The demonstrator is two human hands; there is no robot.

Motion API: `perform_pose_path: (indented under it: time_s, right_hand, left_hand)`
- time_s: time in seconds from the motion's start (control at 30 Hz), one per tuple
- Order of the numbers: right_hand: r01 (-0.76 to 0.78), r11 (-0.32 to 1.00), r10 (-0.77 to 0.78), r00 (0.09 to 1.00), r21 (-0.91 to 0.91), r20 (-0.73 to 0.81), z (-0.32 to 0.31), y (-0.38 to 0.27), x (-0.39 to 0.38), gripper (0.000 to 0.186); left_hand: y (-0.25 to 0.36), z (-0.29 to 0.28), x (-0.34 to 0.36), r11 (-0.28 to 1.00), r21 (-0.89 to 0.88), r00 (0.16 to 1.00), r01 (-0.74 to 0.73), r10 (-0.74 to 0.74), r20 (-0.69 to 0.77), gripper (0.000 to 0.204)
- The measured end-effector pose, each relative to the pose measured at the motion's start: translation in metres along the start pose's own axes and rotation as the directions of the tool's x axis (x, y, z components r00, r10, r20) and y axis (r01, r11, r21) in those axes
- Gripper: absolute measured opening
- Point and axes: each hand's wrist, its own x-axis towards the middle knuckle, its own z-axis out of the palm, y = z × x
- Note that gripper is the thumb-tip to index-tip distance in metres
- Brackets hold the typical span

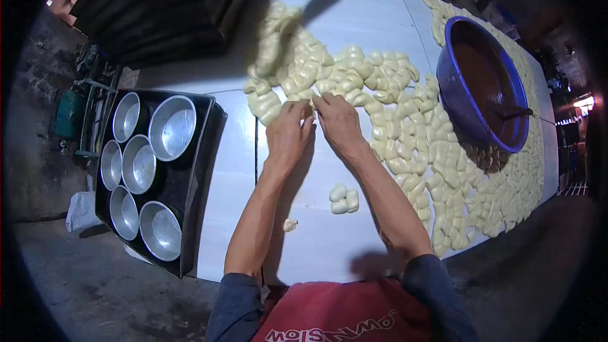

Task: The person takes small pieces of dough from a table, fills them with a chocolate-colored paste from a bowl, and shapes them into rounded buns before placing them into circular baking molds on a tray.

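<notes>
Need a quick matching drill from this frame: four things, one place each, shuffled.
Things:
1. round metal pans
2. blue basin
3. three loose dough pieces
4. both hands: left hand, right hand

Places:
A. between the forearms
B. black tray, person's left
C. edge of the dough pile
D. far right, ringed by dough

Pairs: 1-B, 2-D, 3-A, 4-C
</notes>
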Motion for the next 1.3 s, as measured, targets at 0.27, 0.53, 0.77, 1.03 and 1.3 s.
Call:
perform_pose_path:
  time_s: [0.27,0.53,0.77,1.03,1.3]
  right_hand:
    - [-0.655,0.022,0.489,0.666,0.755,0.564,-0.081,0.016,-0.055,0.033]
    - [-0.565,-0.212,0.462,0.661,0.798,0.591,-0.134,0.002,-0.144,0.044]
    - [-0.493,0.042,0.581,0.720,0.869,0.380,-0.144,0.003,-0.171,0.021]
    - [-0.343,-0.083,0.609,0.726,0.936,0.320,-0.185,0.006,-0.178,0.030]
    - [-0.162,-0.458,0.506,0.761,0.874,0.406,-0.238,0.032,-0.156,0.017]
  left_hand:
    - [-0.008,0.007,0.009,0.997,0.071,0.999,0.029,-0.027,-0.031,0.026]
    - [0.109,-0.002,-0.060,0.860,-0.455,0.836,0.232,0.063,0.545,0.062]
    - [0.125,0.018,-0.093,0.724,-0.535,0.832,0.435,-0.097,0.546,0.027]
    - [0.199,0.054,-0.100,0.698,-0.713,0.983,-0.065,0.166,0.073,0.060]
    - [0.246,0.125,-0.108,0.321,-0.926,0.968,-0.200,0.208,-0.137,0.075]
